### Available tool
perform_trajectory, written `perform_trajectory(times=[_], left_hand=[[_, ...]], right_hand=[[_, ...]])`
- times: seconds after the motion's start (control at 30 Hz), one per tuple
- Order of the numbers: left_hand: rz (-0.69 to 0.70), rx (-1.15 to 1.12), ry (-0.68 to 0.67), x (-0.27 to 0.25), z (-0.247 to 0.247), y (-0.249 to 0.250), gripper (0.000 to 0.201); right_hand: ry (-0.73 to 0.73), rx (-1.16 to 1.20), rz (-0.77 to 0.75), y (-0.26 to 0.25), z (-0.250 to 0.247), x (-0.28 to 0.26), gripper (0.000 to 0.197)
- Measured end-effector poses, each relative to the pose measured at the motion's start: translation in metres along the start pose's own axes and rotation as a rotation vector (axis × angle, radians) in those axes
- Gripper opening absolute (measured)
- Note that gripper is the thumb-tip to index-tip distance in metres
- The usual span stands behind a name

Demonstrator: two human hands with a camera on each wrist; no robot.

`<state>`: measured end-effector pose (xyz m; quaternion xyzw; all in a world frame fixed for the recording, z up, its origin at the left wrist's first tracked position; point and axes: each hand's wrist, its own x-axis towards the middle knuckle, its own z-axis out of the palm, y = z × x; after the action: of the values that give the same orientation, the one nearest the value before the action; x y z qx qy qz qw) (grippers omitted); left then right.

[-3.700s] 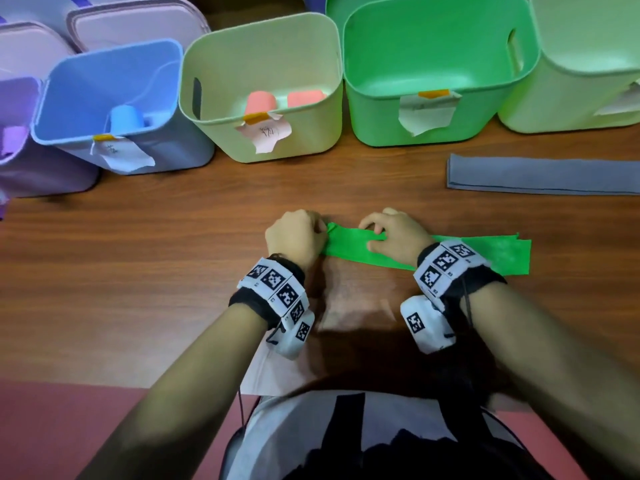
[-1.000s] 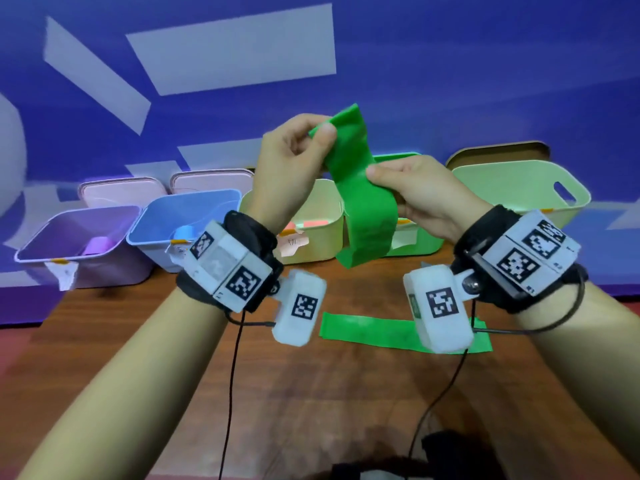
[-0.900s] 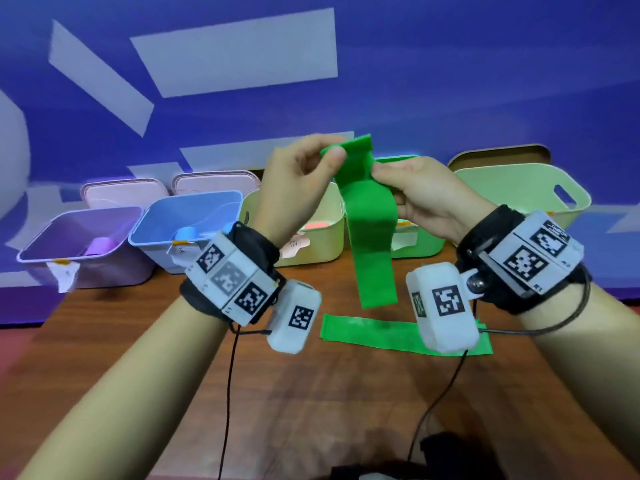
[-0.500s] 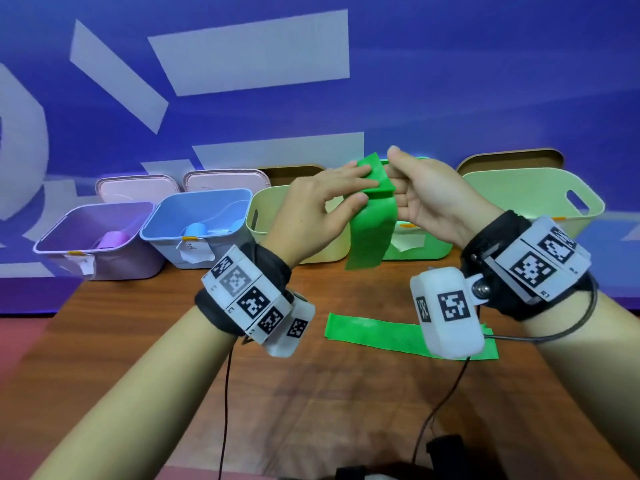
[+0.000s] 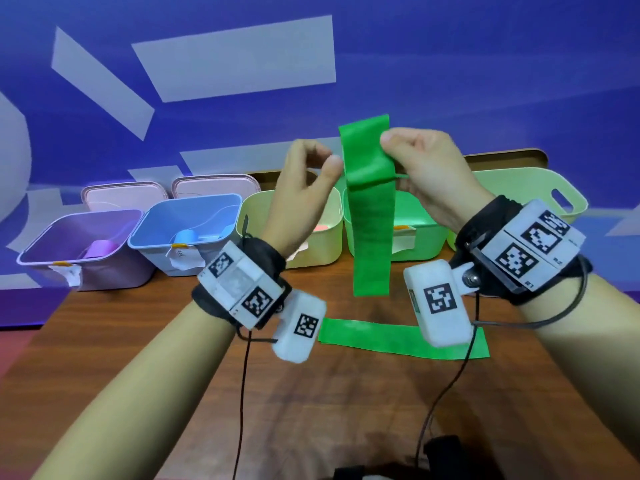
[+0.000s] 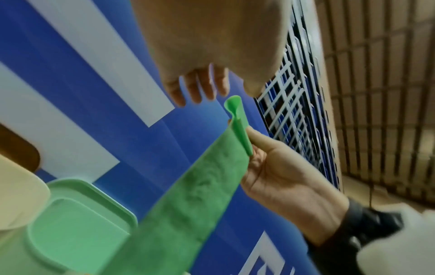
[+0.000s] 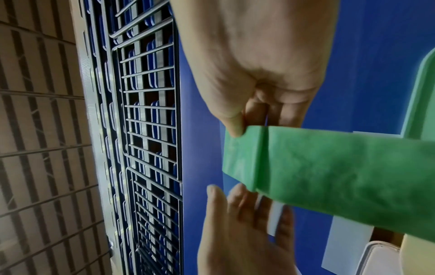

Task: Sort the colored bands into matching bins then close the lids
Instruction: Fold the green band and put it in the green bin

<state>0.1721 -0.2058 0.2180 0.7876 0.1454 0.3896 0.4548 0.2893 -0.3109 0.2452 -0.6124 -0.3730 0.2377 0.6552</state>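
Observation:
A green band point(image 5: 371, 216) is held up in the air in front of the bins, its top folded over and its tail hanging straight down. My right hand point(image 5: 389, 140) pinches the folded top between thumb and fingers; the right wrist view shows the right hand point(image 7: 237, 128) on the band point(image 7: 329, 167). My left hand point(image 5: 325, 161) hovers just left of the band with loose fingers and grips nothing; the left wrist view shows the left hand point(image 6: 200, 93) apart from the band point(image 6: 200, 186). A second green band point(image 5: 381, 337) lies flat on the table. The green bin point(image 5: 426, 237) stands open behind the hanging band.
Open bins line the table's back edge: purple point(image 5: 52, 244), blue point(image 5: 156, 237), pale yellow point(image 5: 249, 216) and light green point(image 5: 540, 188). Lids point(image 5: 121, 195) lean behind them against a blue wall. Cables hang from both wrist cameras over the wooden table point(image 5: 346, 393).
My left hand has let go of the band's top and drawn slightly left. The right hand alone holds it, higher than before, and the tail hangs longer.

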Motion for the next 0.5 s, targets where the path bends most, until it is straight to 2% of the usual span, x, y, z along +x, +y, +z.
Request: perform_trajectory(times=[0.03,0.1,0.17,0.2,0.33,0.43,0.5], left_hand=[[-0.102,-0.087,-0.063,0.005,0.001,0.002,0.03],[-0.178,-0.161,-0.167,0.011,0.002,0.004,0.039],[-0.195,-0.226,-0.173,0.013,0.004,0.009,0.021],[-0.202,-0.232,-0.151,0.013,0.005,0.012,0.016],[-0.248,-0.209,-0.123,0.016,0.003,0.011,0.017],[-0.281,-0.197,-0.163,0.017,0.0,0.009,0.018],[-0.32,-0.259,-0.195,0.017,-0.001,0.008,0.021]], right_hand=[[0.014,-0.011,-0.041,-0.005,0.002,0.002,0.025],[0.047,-0.041,-0.112,-0.013,0.007,0.005,0.031],[0.075,-0.07,-0.149,-0.017,0.011,0.008,0.041],[0.079,-0.081,-0.16,-0.017,0.011,0.01,0.04],[0.051,-0.102,-0.177,-0.018,0.007,0.012,0.014],[0.069,-0.133,-0.19,-0.02,0.001,0.013,0.014],[0.088,-0.174,-0.209,-0.02,0.0,0.015,0.006]])
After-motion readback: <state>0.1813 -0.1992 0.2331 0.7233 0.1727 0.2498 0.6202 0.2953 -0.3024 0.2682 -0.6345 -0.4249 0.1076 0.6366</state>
